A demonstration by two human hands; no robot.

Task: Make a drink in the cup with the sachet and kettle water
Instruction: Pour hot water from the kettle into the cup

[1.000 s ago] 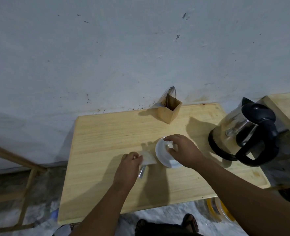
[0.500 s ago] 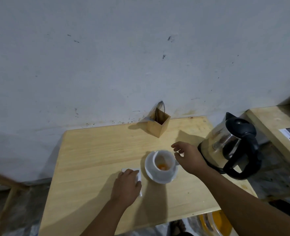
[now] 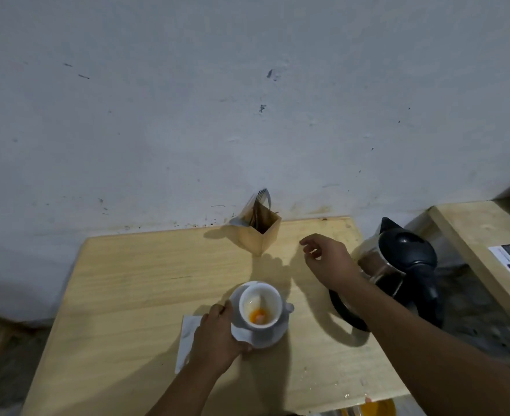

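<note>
A white cup point(image 3: 259, 304) with orange powder at its bottom stands on a white saucer point(image 3: 273, 336) on the wooden table point(image 3: 133, 283). My left hand point(image 3: 217, 337) grips the saucer's left rim and partly covers a white sachet point(image 3: 187, 337) lying flat to the left. My right hand point(image 3: 328, 262) hovers above the table with fingers apart and nothing in it, between the wooden holder and the kettle. The steel kettle point(image 3: 397, 274) with a black lid and handle stands at the table's right edge.
A small wooden box point(image 3: 259, 235) with spoons and sachets stands at the back against the grey wall. A second wooden surface point(image 3: 481, 232) with a printed sheet lies to the right. Something yellow point(image 3: 373, 408) shows below the table's front edge.
My right hand let go of the cup and lifted back and right toward the kettle. My left hand shifted from the sachet to the saucer's rim. The camera view tilted.
</note>
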